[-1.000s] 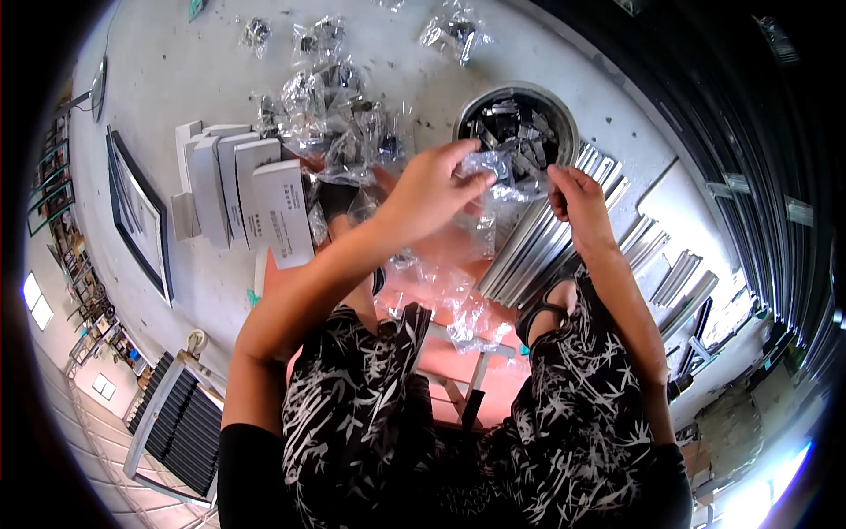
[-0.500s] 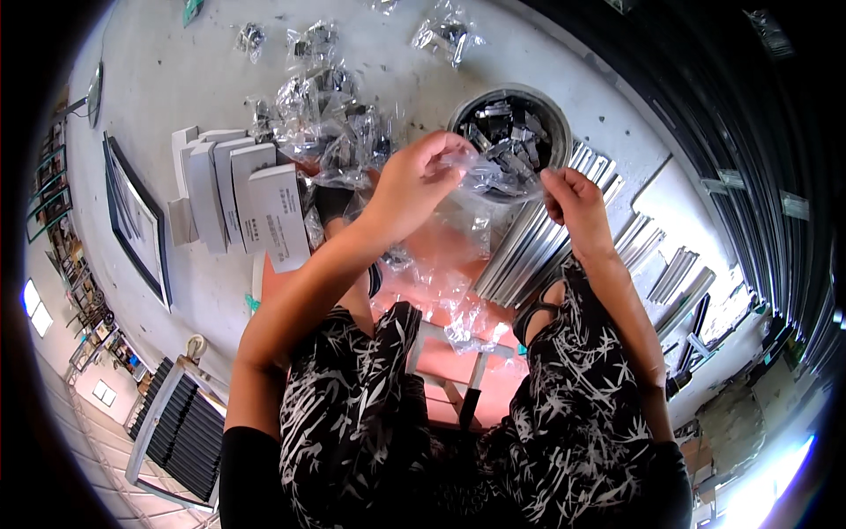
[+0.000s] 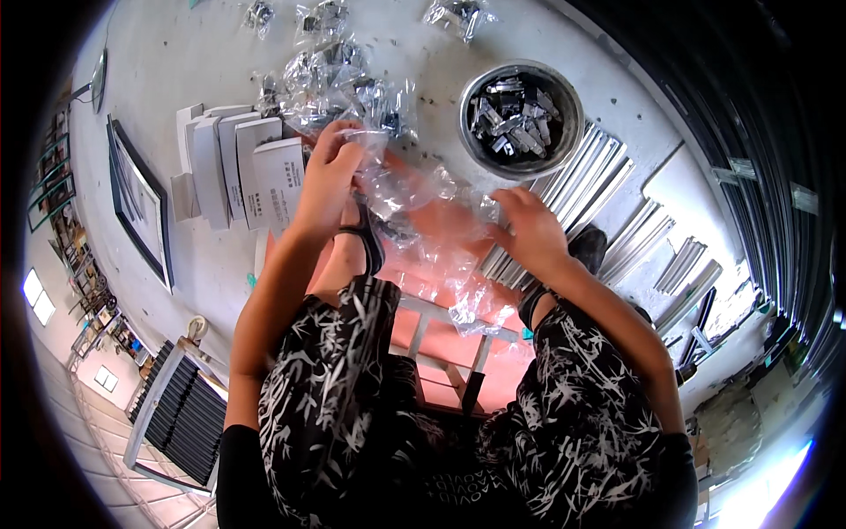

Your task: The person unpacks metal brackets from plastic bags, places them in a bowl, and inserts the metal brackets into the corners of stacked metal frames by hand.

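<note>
Leftward, white boxes [image 3: 236, 167] stand in a row at ten o'clock, beside a heap of bagged parts [image 3: 330, 79] at eleven. Closer to center, also at eleven, your left hand [image 3: 331, 167] pinches a crumpled clear bag [image 3: 392, 185] hanging off its fingertips. Loose plastic film [image 3: 467, 304] spreads toward four. At one o'clock rests a round basin [image 3: 575, 137] of metal pieces [image 3: 520, 123]. Your right hand [image 3: 531, 227], at two, has thumb and fingers parted; whether they touch plastic cannot be told. Silvery bars [image 3: 589, 172] lie beyond it.
</note>
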Action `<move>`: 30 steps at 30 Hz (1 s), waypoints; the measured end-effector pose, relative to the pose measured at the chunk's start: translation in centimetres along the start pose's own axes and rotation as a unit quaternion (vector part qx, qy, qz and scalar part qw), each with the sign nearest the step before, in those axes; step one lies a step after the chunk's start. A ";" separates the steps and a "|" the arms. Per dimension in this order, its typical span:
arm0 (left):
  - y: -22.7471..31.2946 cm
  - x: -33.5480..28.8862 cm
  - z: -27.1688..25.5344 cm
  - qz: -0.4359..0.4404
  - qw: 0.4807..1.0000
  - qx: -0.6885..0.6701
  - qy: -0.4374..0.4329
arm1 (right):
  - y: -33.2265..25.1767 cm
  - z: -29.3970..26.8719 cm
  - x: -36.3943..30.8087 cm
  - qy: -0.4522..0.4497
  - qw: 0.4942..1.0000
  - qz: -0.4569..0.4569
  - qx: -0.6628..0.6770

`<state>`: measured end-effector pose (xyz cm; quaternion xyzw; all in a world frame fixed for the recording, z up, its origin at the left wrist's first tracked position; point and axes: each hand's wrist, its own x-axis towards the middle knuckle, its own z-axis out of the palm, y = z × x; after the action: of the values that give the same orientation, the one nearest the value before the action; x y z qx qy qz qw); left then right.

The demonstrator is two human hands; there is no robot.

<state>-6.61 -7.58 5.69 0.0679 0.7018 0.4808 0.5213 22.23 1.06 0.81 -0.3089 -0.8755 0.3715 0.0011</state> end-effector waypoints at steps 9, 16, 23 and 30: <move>-5.4 -0.5 -1.4 -0.068 0.963 0.101 -0.239 | 1.0 6.1 1.6 -0.032 0.996 0.022 0.085; -3.8 -0.2 0.9 -0.183 0.929 -0.057 -0.316 | -4.1 1.3 3.8 -0.080 0.823 0.103 0.552; -5.0 0.3 -2.7 -0.111 0.987 -0.010 -0.113 | -4.4 2.8 1.8 -0.022 0.928 -0.061 0.367; -5.3 -1.3 -1.2 -0.112 0.948 0.156 -0.253 | 0.5 9.4 -0.5 -0.088 0.949 -0.301 -0.027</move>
<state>-4.79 -11.86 2.56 0.1885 0.6160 0.2706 0.7154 20.75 -5.07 -6.26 0.0034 -0.9341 0.3560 0.0278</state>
